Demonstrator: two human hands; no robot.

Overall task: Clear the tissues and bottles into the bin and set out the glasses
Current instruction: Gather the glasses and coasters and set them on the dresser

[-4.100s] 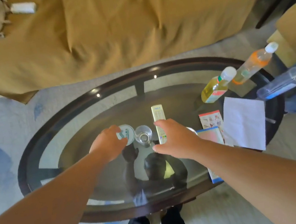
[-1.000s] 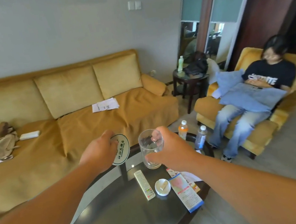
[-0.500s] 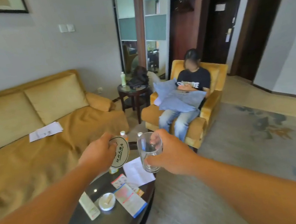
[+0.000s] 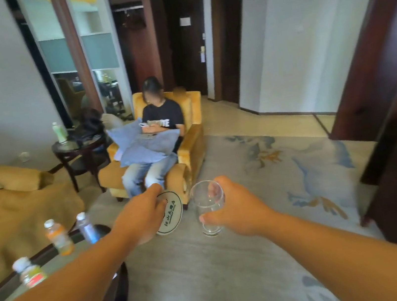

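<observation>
Right grip (image 4: 238,211) holds glass (image 4: 208,208) above grey carpet (image 4: 210,265).

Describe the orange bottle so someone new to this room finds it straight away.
At lower left is the dark-rimmed glass table, with three white-capped bottles standing in a row along its far edge. The orange bottle is the middle one, between the yellow bottle and the blue bottle. Only it holds orange liquid.
</observation>
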